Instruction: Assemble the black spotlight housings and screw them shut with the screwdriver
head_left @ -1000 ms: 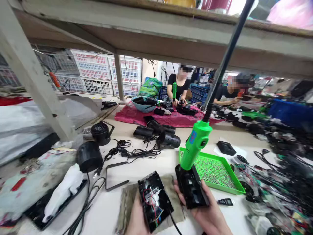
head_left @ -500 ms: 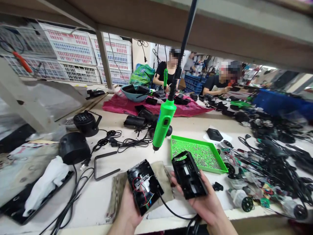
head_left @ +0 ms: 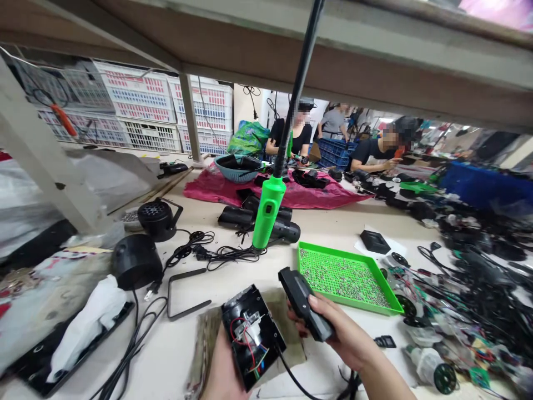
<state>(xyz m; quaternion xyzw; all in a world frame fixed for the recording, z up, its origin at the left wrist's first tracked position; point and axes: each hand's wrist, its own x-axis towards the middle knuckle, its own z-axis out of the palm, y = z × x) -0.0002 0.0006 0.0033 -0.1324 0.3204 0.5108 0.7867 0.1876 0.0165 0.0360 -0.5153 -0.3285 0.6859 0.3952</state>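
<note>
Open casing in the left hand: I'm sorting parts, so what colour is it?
The casing is black, clearest in the head view.

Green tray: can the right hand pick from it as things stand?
Probably not yet: the right hand is close and the green tray is open on top, but the hand's grip is taken up by a black cover.

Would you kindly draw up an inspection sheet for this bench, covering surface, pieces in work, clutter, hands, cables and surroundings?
Surface: pale tabletop, with a worn cloth lying on it.
Pieces in work: open black housing, red wires showing; separate black cover.
Clutter: green tray of small metal pieces; jumbled parts at right.
Hands: left hand holds the housing; right hand grips the cover.
Cables: black cable leaves the housing; loose leads at left.
Surroundings: green tool hanging above the bench; stacked crates and co-workers beyond.
</note>
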